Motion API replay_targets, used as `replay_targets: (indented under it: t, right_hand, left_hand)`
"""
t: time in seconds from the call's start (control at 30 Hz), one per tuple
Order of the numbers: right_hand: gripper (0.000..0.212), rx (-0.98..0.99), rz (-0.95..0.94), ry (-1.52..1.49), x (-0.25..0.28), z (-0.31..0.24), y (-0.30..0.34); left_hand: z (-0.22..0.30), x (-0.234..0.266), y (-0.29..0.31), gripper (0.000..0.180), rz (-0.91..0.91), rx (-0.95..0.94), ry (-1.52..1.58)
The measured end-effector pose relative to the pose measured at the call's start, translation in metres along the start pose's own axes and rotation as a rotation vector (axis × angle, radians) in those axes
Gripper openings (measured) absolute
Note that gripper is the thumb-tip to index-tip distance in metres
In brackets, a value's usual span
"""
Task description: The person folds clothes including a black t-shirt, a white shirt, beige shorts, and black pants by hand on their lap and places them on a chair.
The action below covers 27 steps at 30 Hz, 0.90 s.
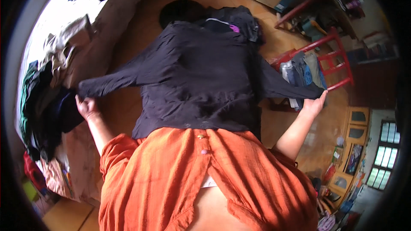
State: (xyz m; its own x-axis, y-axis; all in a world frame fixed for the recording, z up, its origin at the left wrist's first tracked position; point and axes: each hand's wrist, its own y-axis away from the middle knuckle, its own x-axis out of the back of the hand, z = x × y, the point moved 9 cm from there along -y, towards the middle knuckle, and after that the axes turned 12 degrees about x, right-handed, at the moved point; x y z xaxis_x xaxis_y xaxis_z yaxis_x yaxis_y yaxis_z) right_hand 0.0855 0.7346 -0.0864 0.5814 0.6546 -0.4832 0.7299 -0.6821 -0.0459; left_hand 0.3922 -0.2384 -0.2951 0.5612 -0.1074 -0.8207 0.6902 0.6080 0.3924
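A dark long-sleeved shirt (201,72) is spread out in front of me, its lower hem close to my orange top. Both of its sleeves are drawn out sideways. At the end of the left sleeve, my left hand (87,108) pinches the cuff. On the other side, my right hand (314,104) grips the right cuff between thumb and fingers. Beyond the shirt's collar lies a heap of dark clothing (242,19) with a purple piece on it. What the shirt rests on is mostly hidden beneath it.
On the left, a bed (122,10) holds beige clothes (68,38) and a pile of dark and green garments (36,107). A red chair (342,60) at the right carries folded clothes (306,70). Further right are a wooden cabinet (357,117) and a barred window (385,156).
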Motion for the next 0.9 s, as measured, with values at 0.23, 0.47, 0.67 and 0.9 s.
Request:
replay_targets:
  t: [0.23, 0.47, 0.67, 0.9]
  right_hand:
    - [0.028, -0.009, -1.093, 1.036, -0.010, 0.144, 0.018]
    - [0.057, -0.038, -1.264, 0.672, -0.186, 0.210, 0.090]
    - [0.072, -0.277, -1.319, 0.867, -0.192, 0.226, 0.083]
    - [0.036, -0.071, -1.353, 0.791, -0.216, 0.178, 0.071]
  left_hand:
    - [-0.183, -0.064, -0.022, 0.047, 0.108, 0.355, -0.605]
    - [-0.322, -0.262, -0.024, 0.068, -0.508, 0.277, -1.277]
    - [-0.337, -0.272, -0.032, 0.060, -0.512, 0.495, -1.625]
    - [-0.267, -0.357, -0.021, 0.008, -0.551, 0.079, -1.345]
